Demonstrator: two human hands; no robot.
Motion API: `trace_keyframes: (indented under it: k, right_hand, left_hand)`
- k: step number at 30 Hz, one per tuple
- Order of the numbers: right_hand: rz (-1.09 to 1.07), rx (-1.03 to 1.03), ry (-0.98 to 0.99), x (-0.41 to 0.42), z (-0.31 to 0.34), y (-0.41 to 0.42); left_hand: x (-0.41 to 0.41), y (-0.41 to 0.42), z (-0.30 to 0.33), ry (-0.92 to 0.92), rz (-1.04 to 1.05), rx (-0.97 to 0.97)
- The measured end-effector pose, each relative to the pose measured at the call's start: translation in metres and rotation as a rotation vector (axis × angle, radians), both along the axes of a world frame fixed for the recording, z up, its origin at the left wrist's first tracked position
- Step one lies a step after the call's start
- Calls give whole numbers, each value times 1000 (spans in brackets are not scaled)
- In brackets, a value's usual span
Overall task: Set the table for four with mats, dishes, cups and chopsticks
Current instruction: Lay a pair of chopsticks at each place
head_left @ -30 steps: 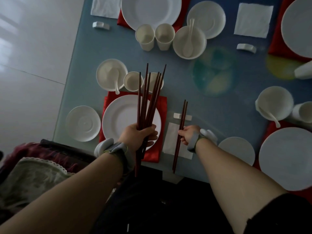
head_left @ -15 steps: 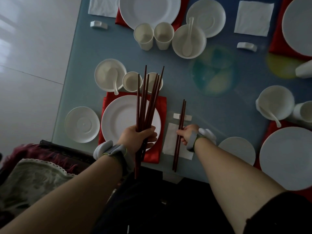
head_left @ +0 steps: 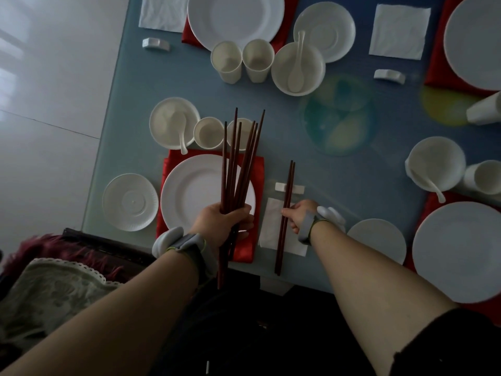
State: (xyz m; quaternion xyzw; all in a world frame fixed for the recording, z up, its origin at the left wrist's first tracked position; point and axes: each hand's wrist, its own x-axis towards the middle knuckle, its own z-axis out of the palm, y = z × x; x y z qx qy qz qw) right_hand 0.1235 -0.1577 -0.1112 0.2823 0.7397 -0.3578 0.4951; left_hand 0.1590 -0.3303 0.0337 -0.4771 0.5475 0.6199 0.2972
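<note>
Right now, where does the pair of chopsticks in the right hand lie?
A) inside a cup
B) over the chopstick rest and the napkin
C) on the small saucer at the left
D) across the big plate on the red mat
B: the right hand pinches the pair of chopsticks, which crosses the white chopstick rest and runs down over the napkin.

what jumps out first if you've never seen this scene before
The left hand grips a fanned bundle of dark chopsticks above the white plate on the near red mat. Just right of it, the right hand pinches one pair of chopsticks lying across the small white rest and napkin.
</note>
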Motion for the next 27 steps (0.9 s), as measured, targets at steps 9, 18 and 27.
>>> trace_keyframes:
  k: [9,18,27]
  right_hand:
    - [-460,-370,235,-19,80,-4]
    - [-684,-692,141,-32,120,30]
    - [-493,-704,138,-13,145,135]
  left_hand:
    - [-9,30,17,20,-58,32]
    - [-5,94,39,34,-35,147]
    - [11,192,53,89,-33,168]
